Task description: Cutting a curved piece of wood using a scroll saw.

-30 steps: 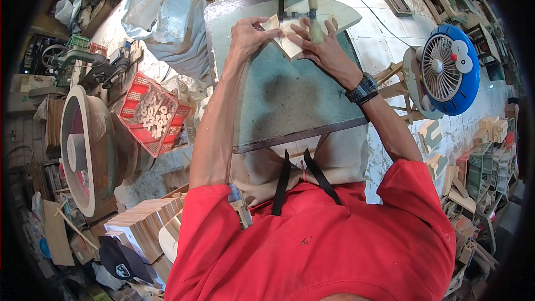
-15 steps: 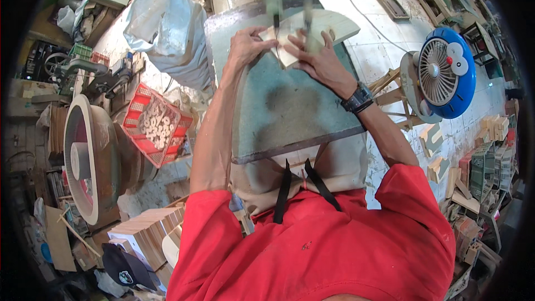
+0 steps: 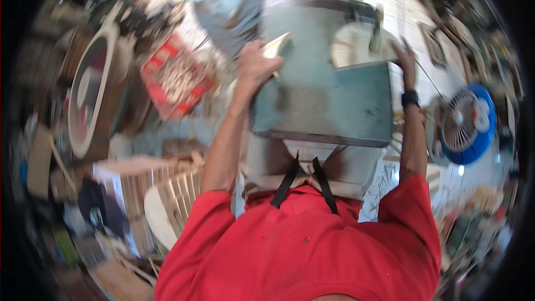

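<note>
My left hand point(image 3: 256, 66) is closed on a small pale wooden offcut point(image 3: 276, 46) with a pointed end, over the left edge of the grey-green machine table point(image 3: 323, 100). At the far right of that table lies a larger pale wooden board point(image 3: 351, 47) with a rounded side and a straight near edge. My right hand point(image 3: 405, 60), with a dark watch on its wrist, grips the board's right end. An upright machine part point(image 3: 377, 25) stands over the board; motion blur hides its detail. The two wooden pieces are apart.
A red basket point(image 3: 175, 78) of small wooden pieces and a large round wheel-like machine point(image 3: 92, 81) stand at left. Stacked boards point(image 3: 136, 189) and a dark cap point(image 3: 100, 206) lie lower left. Beyond the table is a pale blue sack point(image 3: 225, 8); a blue fan point(image 3: 468, 125) stands right.
My hands have moved apart: the left carries the small offcut leftward, the right has shifted to the larger board's right end. The whole view has swung, blurring the surroundings.
</note>
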`<action>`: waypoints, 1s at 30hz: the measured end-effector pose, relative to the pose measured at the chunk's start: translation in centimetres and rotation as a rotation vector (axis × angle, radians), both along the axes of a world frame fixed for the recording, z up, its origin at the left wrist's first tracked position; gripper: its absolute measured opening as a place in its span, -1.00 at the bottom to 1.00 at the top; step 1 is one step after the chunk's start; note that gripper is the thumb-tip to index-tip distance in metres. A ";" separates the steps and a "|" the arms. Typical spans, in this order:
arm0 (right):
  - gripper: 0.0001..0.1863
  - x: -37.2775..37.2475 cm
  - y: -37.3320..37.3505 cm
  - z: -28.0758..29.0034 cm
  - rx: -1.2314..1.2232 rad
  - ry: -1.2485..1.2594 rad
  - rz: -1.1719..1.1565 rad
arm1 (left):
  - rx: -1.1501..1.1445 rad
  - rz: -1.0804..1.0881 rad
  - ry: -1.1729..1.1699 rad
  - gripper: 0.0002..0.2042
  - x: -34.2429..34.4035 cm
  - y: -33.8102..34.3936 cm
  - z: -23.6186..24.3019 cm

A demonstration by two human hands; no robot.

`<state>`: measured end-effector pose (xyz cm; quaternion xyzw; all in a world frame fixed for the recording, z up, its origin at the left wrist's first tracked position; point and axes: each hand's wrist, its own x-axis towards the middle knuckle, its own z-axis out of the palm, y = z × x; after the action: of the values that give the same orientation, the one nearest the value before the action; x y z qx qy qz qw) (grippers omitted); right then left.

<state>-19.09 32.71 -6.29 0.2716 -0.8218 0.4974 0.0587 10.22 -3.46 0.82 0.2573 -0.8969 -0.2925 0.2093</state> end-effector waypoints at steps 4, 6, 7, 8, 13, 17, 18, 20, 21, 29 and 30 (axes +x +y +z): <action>-0.39 3.0 1.6 2.5 -0.226 -0.224 0.034 | 0.150 0.249 0.141 -0.53 6.5 1.2 -1.2; -0.40 5.6 0.2 3.8 -0.293 -0.312 -0.069 | 0.350 0.362 0.268 -0.53 11.3 -0.3 -4.0; -0.41 6.6 0.4 3.7 -0.329 -0.269 -0.063 | 0.549 0.414 0.414 -0.54 13.5 -0.8 -5.2; -0.45 6.7 1.3 3.4 -0.324 -0.182 -0.072 | 0.796 0.503 0.460 -0.56 15.4 -0.6 -5.4; -0.37 10.6 5.2 3.0 -0.322 -0.266 -0.226 | 1.264 0.729 0.667 -0.81 27.2 0.0 -13.9; -0.38 14.2 10.0 3.0 -0.406 -0.477 -0.380 | 1.483 0.820 0.538 -0.82 32.1 2.1 -21.9; -0.39 15.3 11.0 2.9 -0.453 -0.506 -0.378 | 1.498 0.908 0.498 -0.80 31.6 2.7 -22.8; -0.50 16.5 13.2 2.3 -0.501 -0.545 -0.429 | 1.506 0.991 0.415 -0.76 30.8 1.9 -25.2; -0.54 17.4 12.6 2.6 -0.520 -0.596 -0.365 | 1.471 0.904 0.500 -0.81 32.0 0.3 -27.6; -0.50 24.4 10.3 5.0 -0.367 -0.800 -0.327 | 0.670 0.666 0.339 -0.25 22.1 -5.5 -15.3; -0.51 25.3 9.6 5.8 -0.380 -0.795 -0.283 | 0.674 0.628 0.318 -0.25 20.7 -4.7 -13.6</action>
<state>6.22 42.32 -0.50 -0.0707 -0.7037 0.6920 -0.1450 30.95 -8.21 -12.80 0.5208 -0.5881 -0.5253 0.3270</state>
